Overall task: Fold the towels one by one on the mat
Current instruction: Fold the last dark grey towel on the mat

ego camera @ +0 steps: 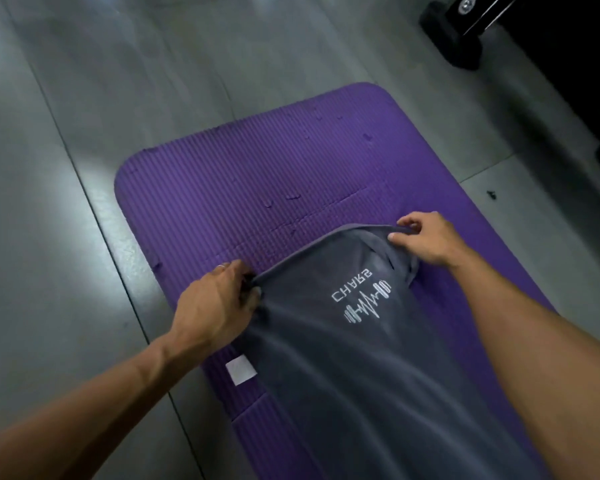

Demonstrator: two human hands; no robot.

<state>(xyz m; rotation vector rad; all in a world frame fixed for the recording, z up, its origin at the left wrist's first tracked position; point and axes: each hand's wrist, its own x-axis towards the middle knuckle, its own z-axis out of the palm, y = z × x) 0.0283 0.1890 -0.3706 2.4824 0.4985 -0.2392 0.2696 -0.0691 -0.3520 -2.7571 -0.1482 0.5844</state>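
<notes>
Grey towel (pixel 354 358) lies lengthwise along purple mat (pixel 243 188); L hand (pixel 210 306) & R hand (pixel 426 237) pinch far corners.

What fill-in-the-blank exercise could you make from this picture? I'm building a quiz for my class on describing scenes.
1. The gray towel lies on a mat whose colour is ____.
2. The towel's far edge is pinched at its corners by the left hand and the ____ hand.
3. The white logo is printed on the ____.
4. The white label sits on the mat, beside the person's ____ forearm.

Missing words: purple; right; towel; left
</notes>
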